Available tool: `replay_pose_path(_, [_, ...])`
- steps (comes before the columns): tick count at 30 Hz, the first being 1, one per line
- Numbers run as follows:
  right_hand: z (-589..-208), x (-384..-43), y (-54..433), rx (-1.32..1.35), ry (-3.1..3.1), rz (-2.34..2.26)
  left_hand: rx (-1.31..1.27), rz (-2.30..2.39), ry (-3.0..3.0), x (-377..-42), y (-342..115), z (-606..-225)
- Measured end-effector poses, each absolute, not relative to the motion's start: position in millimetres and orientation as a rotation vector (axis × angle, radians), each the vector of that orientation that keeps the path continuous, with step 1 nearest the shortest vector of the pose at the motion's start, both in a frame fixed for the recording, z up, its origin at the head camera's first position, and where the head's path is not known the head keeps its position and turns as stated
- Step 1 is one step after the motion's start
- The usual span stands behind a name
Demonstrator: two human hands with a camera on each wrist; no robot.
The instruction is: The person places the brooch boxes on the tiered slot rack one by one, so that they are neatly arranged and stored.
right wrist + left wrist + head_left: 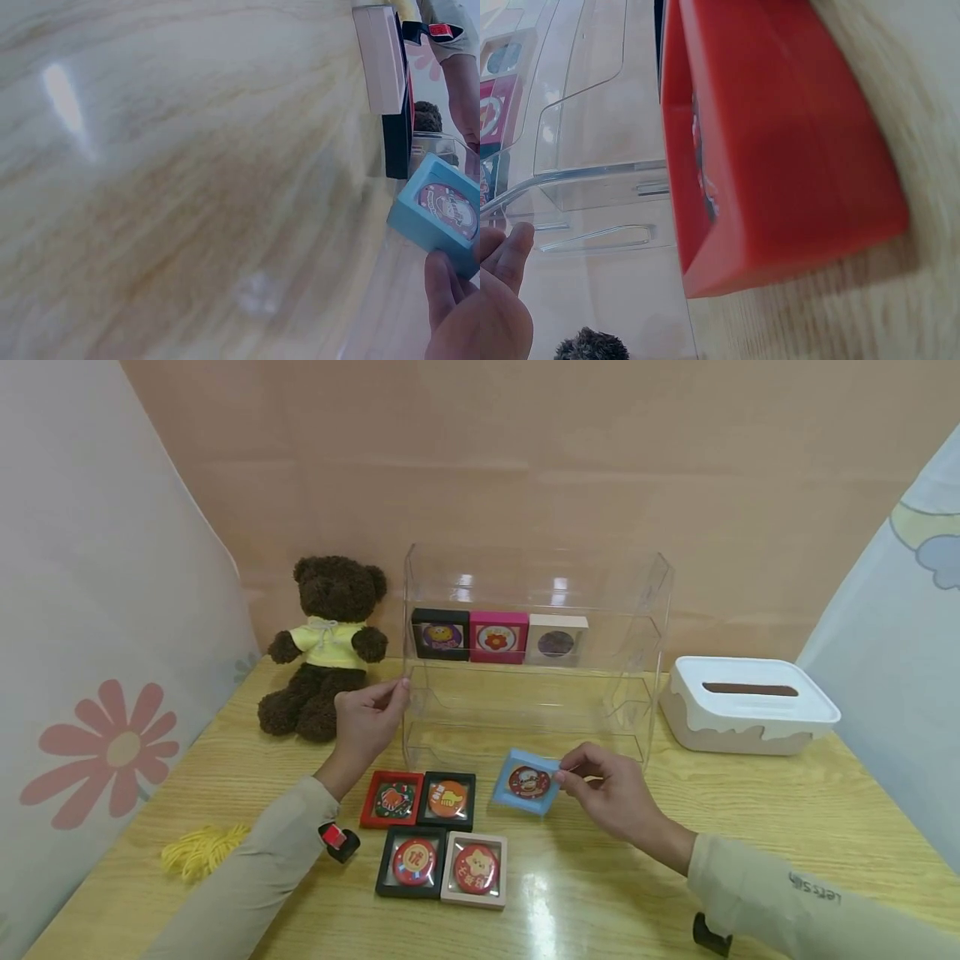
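My right hand (613,792) pinches the right edge of a light blue square frame (507,792) with a round red badge inside. It holds the frame tilted in front of the clear display rack (525,691); the wrist view shows the thumb and fingers on the blue frame (421,217). With thumb and fingertips, my left hand (365,720) grips the left side edge of the rack. Before the rack lie a red frame (367,811), a black frame (470,806), another black frame (385,874) and a beige frame (500,875), each with a round badge.
On a rack tier stand a black frame (416,645), a pink frame (521,635) and a cream frame (582,631). A brown teddy bear (333,647) sits left, yellow cord (198,852) lies front left, and a white-topped tissue box (750,722) stands right.
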State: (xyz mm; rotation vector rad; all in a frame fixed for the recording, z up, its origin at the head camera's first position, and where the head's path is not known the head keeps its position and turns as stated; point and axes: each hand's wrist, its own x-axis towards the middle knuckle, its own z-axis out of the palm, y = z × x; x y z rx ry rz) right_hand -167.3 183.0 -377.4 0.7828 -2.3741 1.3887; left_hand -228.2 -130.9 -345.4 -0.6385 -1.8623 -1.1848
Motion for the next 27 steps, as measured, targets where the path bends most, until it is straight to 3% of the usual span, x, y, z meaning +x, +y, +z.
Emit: replay_pose_path(27, [-314.0, -194.3, 221.1, 0.83, -2.16, 0.893, -0.622, -1.22, -1.872, -228.8, -130.7, -347.4])
